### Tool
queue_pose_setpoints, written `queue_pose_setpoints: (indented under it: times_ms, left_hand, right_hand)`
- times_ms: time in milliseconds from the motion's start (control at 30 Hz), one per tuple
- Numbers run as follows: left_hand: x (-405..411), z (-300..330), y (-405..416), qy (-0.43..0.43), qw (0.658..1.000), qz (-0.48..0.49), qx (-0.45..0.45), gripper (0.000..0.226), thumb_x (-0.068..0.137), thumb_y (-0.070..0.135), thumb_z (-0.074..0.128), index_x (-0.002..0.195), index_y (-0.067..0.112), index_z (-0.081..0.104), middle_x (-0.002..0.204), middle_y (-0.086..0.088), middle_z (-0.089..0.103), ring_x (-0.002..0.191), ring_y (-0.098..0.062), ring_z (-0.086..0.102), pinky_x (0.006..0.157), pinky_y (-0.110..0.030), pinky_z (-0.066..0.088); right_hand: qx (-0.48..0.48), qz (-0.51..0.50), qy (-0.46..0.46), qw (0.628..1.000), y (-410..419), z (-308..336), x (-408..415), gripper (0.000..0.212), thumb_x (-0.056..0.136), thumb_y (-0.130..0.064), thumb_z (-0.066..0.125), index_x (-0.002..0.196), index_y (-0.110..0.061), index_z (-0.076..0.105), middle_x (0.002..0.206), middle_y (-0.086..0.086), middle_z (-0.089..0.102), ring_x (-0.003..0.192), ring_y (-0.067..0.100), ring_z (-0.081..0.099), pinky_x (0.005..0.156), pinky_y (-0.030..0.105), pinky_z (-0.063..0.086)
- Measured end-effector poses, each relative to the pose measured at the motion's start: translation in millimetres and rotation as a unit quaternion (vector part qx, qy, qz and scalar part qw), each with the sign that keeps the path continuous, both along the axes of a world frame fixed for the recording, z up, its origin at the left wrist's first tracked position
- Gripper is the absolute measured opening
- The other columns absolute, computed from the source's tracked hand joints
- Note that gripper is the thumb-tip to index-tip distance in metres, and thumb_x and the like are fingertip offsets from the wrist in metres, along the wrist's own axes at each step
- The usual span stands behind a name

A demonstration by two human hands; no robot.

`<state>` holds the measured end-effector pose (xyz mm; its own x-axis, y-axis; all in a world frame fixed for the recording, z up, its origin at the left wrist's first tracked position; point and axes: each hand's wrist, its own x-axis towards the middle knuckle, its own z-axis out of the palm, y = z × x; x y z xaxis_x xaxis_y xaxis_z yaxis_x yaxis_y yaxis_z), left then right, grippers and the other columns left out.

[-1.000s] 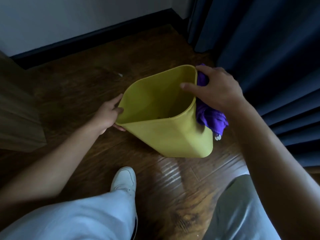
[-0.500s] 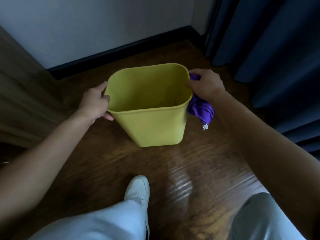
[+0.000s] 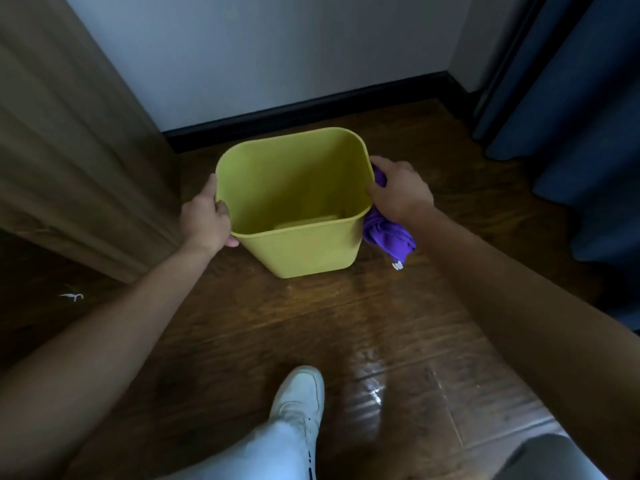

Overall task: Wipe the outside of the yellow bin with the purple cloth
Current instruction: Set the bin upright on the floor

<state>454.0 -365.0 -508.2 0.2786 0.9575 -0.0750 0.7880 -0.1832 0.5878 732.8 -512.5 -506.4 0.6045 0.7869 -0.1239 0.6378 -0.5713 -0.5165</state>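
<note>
The yellow bin [image 3: 294, 202] stands upright on the wooden floor [image 3: 311, 323], near the dark skirting board [image 3: 311, 109] and between a wooden panel [image 3: 69, 133] on the left and a blue curtain [image 3: 571, 116] on the right; its open mouth faces the camera and it looks empty. The left hand [image 3: 206, 218] grips the bin's left rim, thumb hooked just inside the wall and the other fingers curled round the outside, which I take to be a steadying hold so the light bin does not slide or turn under the wiping pressure. The right hand [image 3: 398, 188] lies against the bin's right outer wall with the purple cloth [image 3: 388, 233] bunched under its palm; the fingers are curled on the cloth, pressing it to the plastic, and a loose tail of cloth with a small white tag hangs below the wrist. That placement suits a stroke down or along the right side. The near wall faces the person and shows no cloth on it, so it probably remains to be wiped. A white shoe [image 3: 299, 393] is planted on the floor well short of the bin.
</note>
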Motion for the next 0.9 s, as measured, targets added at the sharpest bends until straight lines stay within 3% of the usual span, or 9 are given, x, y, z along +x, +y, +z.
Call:
queue_pose_setpoints:
  times_ms: [233, 333, 567, 667, 700, 767, 833, 900]
  left_hand:
    - [0.1, -2.4, 16.2, 0.032, 0.999, 0.007, 0.010, 0.053, 0.107, 0.014, 0.038, 0.159, 0.027, 0.033, 0.117, -0.020, 0.073, 0.057, -0.024, 0.073, 0.064, -0.030, 0.061]
    - [3.2, -0.2, 16.4, 0.027, 1.000, 0.011, -0.004, 0.053, 0.106, 0.013, 0.037, 0.157, 0.028, 0.035, 0.105, -0.018, 0.075, 0.058, -0.026, 0.075, 0.069, -0.036, 0.064]
    - [1.1, -7.4, 7.7, 0.040, 0.999, 0.013, -0.015, 0.059, 0.109, 0.021, 0.034, 0.164, 0.028, 0.014, 0.096, -0.021, 0.075, 0.056, -0.019, 0.072, 0.057, -0.031, 0.060]
    - [-2.2, -15.0, 13.7, 0.043, 0.999, 0.004, -0.007, 0.060, 0.108, 0.025, 0.032, 0.164, 0.030, 0.011, 0.092, -0.018, 0.075, 0.060, -0.024, 0.074, 0.072, -0.042, 0.064]
    - [-4.2, -17.8, 17.3, 0.035, 0.999, -0.001, -0.013, 0.062, 0.106, 0.028, 0.033, 0.164, 0.033, 0.011, 0.098, -0.018, 0.074, 0.067, -0.027, 0.075, 0.076, -0.045, 0.064]
    - [-5.7, -16.3, 19.9, 0.003, 0.999, 0.000, -0.045, 0.064, 0.104, 0.035, 0.037, 0.162, 0.040, 0.012, 0.130, -0.020, 0.066, 0.096, -0.037, 0.073, 0.091, -0.050, 0.061]
    - [-7.2, -12.7, 14.6, -0.022, 0.997, 0.007, -0.069, 0.063, 0.107, 0.035, 0.042, 0.164, 0.035, 0.013, 0.158, -0.013, 0.046, 0.134, -0.040, 0.055, 0.113, -0.047, 0.045]
    - [-9.3, -5.5, 5.8, -0.045, 0.998, 0.009, -0.030, 0.064, 0.108, 0.032, 0.047, 0.164, 0.025, 0.018, 0.165, -0.008, 0.037, 0.150, -0.033, 0.037, 0.122, -0.046, 0.032]
  right_hand:
    - [0.007, -0.005, -0.051, 0.999, 20.5, -10.8, -6.8, 0.052, 0.103, -0.037, 0.046, 0.154, -0.039, 0.036, 0.155, 0.010, 0.038, 0.119, 0.035, 0.060, 0.082, 0.037, 0.043]
    - [0.004, -0.006, -0.069, 0.998, 24.1, -7.6, -5.6, 0.049, 0.105, -0.038, 0.044, 0.153, -0.040, 0.038, 0.153, 0.011, 0.040, 0.120, 0.036, 0.059, 0.082, 0.037, 0.042]
    - [0.003, -0.003, -0.091, 0.996, 18.7, -6.6, -6.3, 0.048, 0.106, -0.039, 0.043, 0.153, -0.041, 0.038, 0.148, 0.012, 0.045, 0.118, 0.036, 0.060, 0.086, 0.041, 0.048]
    - [0.003, -0.004, -0.084, 0.996, 17.8, -5.0, -8.1, 0.047, 0.106, -0.044, 0.043, 0.153, -0.041, 0.039, 0.149, 0.012, 0.045, 0.120, 0.038, 0.059, 0.091, 0.046, 0.050]
    - [-0.003, -0.004, -0.079, 0.997, 18.4, -2.9, -7.7, 0.048, 0.106, -0.046, 0.043, 0.153, -0.040, 0.038, 0.150, 0.013, 0.043, 0.122, 0.039, 0.058, 0.092, 0.047, 0.050]
    - [-0.003, -0.016, -0.057, 0.998, 17.4, 2.6, -6.9, 0.055, 0.104, -0.053, 0.044, 0.155, -0.037, 0.032, 0.153, 0.014, 0.039, 0.122, 0.040, 0.058, 0.093, 0.049, 0.052]
    - [0.029, -0.042, -0.045, 0.998, 9.4, 10.2, -7.1, 0.062, 0.103, -0.054, 0.046, 0.157, -0.032, 0.026, 0.152, 0.014, 0.037, 0.120, 0.038, 0.060, 0.090, 0.048, 0.056]
    - [0.072, -0.071, -0.055, 0.993, -3.4, 21.5, -8.8, 0.066, 0.102, -0.047, 0.053, 0.158, -0.029, 0.024, 0.153, 0.012, 0.037, 0.119, 0.036, 0.061, 0.086, 0.046, 0.058]
